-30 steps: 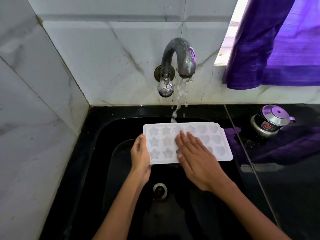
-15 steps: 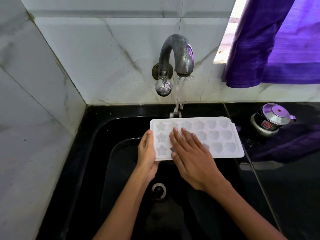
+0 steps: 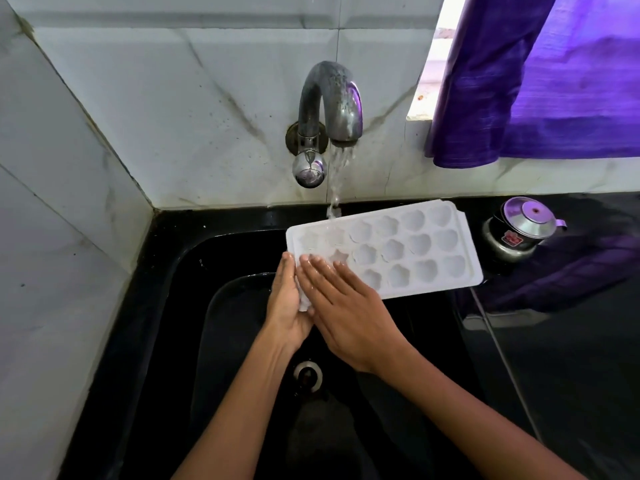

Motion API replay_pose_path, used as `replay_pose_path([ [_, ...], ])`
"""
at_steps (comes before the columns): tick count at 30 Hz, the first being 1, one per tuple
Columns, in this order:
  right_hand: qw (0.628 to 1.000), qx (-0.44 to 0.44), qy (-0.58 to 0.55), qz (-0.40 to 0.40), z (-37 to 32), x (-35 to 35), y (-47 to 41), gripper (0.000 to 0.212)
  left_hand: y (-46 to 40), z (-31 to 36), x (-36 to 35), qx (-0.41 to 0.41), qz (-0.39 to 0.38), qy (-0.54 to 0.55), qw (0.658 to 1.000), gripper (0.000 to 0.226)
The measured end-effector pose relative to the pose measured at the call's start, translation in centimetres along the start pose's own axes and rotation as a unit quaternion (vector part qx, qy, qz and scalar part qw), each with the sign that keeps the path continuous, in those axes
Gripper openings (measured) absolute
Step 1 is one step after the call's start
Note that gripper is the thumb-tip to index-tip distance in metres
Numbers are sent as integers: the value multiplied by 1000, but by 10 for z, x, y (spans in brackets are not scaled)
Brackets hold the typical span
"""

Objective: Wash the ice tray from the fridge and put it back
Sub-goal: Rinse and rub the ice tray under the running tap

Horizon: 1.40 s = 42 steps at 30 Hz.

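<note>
A white plastic ice tray (image 3: 412,251) with star and flower shaped cups is held over the black sink (image 3: 166,306), its right end tilted up toward the counter. Water from the metal tap (image 3: 332,109) falls on its far left edge. My left hand (image 3: 285,306) grips the tray's left end, palm against the edge, its fingers hidden underneath. My right hand (image 3: 343,306) lies flat on the tray's near left cups, its wet fingers straight.
The sink's drain (image 3: 307,375) sits below my wrists. A small steel pot with a lid (image 3: 519,230) stands on the black counter (image 3: 571,358) at the right. A purple curtain (image 3: 540,77) hangs over the window. Marble tiles line the back and left walls.
The tray has shifted right and its right end has risen, so the water now falls nearer its left end. My right hand has slid left along the cups, close to my left hand.
</note>
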State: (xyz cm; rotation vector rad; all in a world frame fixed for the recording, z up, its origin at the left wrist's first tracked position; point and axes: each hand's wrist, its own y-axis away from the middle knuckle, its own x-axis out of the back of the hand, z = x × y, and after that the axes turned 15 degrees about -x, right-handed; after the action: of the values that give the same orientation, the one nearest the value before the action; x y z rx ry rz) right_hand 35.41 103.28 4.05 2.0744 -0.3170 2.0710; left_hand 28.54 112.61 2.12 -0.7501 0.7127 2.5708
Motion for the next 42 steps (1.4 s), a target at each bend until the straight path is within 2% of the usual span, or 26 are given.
replay_pose_path([
  [11,997,-36,-57,27,8,-9,14,57,3,12,28,-69,56,-29,996,44],
  [16,991,-110,-74,34,32,-13,7,60,7,31,54,-108,87,-62,988,43],
  [21,985,-164,-37,40,49,-25,9,69,14,40,77,-125,89,-83,985,43],
  [23,975,-203,-78,50,45,-28,9,72,18,38,78,-126,87,-79,985,43],
  [26,925,-283,-245,61,37,-27,8,74,24,35,78,-124,92,-70,985,42],
  [28,853,-334,-398,47,37,-20,7,66,29,35,79,-126,89,-69,986,42],
  [30,781,-341,-521,54,45,-9,8,42,35,35,81,-139,81,-77,984,42],
  [33,725,-304,-617,21,60,3,17,26,44,38,85,-188,56,-139,971,39],
  [35,710,-294,-639,-3,65,3,29,24,51,36,89,-229,40,-214,949,35],
  [38,712,-307,-632,-9,67,-7,45,24,61,29,96,-273,32,-327,904,29],
  [40,708,-311,-635,-5,67,-16,59,21,70,21,99,-261,28,-349,900,28],
  [42,708,-303,-637,-3,64,-26,72,16,79,13,102,-228,27,-331,915,33],
])
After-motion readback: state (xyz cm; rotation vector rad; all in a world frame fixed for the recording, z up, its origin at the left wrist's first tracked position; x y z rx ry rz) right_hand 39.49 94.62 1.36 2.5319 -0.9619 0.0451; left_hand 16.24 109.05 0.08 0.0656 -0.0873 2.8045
